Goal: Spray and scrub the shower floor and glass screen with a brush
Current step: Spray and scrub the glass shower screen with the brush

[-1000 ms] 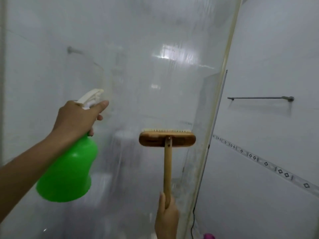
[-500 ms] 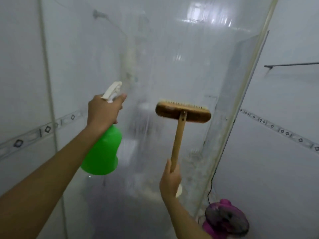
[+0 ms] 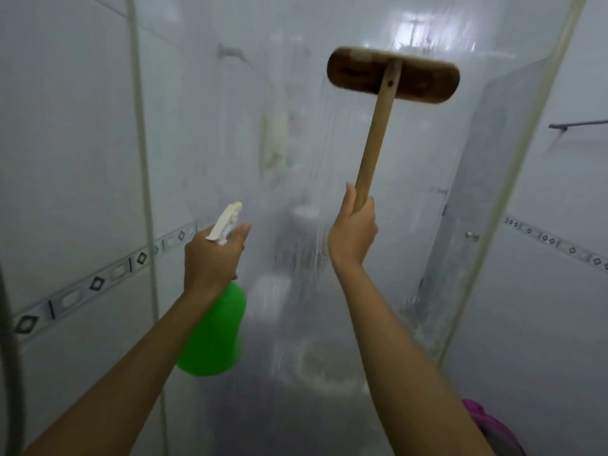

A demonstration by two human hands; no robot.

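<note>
Raised since half a second ago: brush (image 3: 393, 75), head now high on glass screen (image 3: 329, 192) | right hand (image 3: 353, 230) clamped on handle | left hand (image 3: 212, 258) wrapped round spray bottle (image 3: 215, 337), held lower | scrubbing upper glass begins.

- The left arm reaches in from the lower left edge of the view, bare forearm stretched forward and slightly upward.
- The left grip (image 3: 214, 255) is seen from the back, fingers curled round the neck of a spray bottle (image 3: 215, 334), the index finger stretched forward under the nozzle.
- The right arm comes up from the lower right, forearm raised steeply, wrist straight.
- The right grip (image 3: 353, 230) is higher than the left, knuckles toward the camera, fingers wrapped round the lower end of a brush (image 3: 393, 75) handle, thumb lying up along the handle.
- The two grips are apart, not touching.
</note>
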